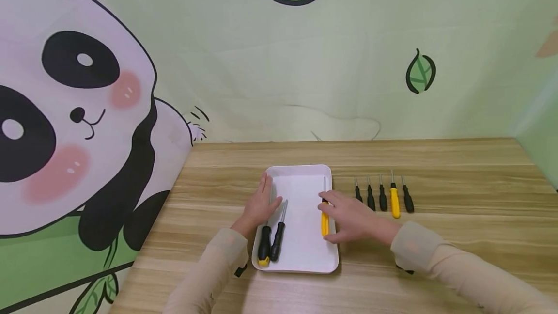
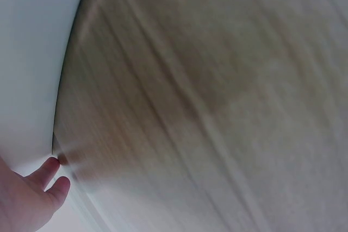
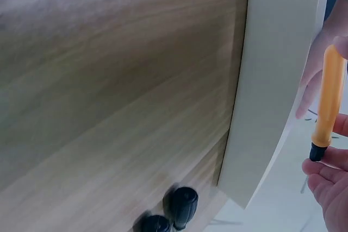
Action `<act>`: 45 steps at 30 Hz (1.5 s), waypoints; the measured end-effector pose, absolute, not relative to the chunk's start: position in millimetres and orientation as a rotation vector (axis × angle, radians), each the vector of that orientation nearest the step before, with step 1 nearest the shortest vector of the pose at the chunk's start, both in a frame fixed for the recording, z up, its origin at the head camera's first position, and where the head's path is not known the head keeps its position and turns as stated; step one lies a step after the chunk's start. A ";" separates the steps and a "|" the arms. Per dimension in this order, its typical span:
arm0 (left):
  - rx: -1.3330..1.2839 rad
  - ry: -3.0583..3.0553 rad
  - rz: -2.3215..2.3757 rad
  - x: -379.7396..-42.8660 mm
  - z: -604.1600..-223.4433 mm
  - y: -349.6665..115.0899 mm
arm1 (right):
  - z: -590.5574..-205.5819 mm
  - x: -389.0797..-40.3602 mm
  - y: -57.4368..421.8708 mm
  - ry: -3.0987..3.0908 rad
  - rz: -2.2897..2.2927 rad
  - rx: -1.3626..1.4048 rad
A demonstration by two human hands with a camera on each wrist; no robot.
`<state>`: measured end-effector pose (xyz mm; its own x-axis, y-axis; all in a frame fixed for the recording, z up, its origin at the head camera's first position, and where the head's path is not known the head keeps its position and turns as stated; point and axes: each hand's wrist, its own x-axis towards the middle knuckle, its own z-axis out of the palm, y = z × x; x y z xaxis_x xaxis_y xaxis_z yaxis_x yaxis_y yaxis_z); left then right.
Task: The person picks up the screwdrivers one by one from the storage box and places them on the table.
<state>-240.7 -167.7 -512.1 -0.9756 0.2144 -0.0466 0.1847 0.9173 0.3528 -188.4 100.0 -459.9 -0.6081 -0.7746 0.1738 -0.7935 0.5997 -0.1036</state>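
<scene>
A white tray stands on the table, seen in the head view. My left hand rests on its left side with fingers stretched along the rim; two of those fingers show beside the tray wall in the left wrist view. At the tray's right side, my right hand holds a yellow-handled screwdriver by its handle, shaft pointing to the back. The right wrist view shows fingertips around that yellow handle. Inside the tray's left part lie a black-and-yellow screwdriver and a black screwdriver.
To the right of the tray, several screwdrivers lie in a row on the wooden table, black ones and a yellow one. A printed cloth backdrop rises behind the table's back edge.
</scene>
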 end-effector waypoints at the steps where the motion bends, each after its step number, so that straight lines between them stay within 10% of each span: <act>1: 0.314 2.996 0.535 -240.5 -512.2 -167.6 | -459.6 -188.6 101.4 -2.700 0.259 1.331; 45: 0.298 2.986 0.568 -239.9 -510.5 -166.9 | -471.4 -202.2 169.5 -2.736 0.290 1.191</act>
<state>-239.9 -166.9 -510.5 -0.9772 0.2065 -0.0496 0.1738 0.9120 0.3716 -202.2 169.5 -471.4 -0.6759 -0.7073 0.2071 -0.7350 0.6676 -0.1189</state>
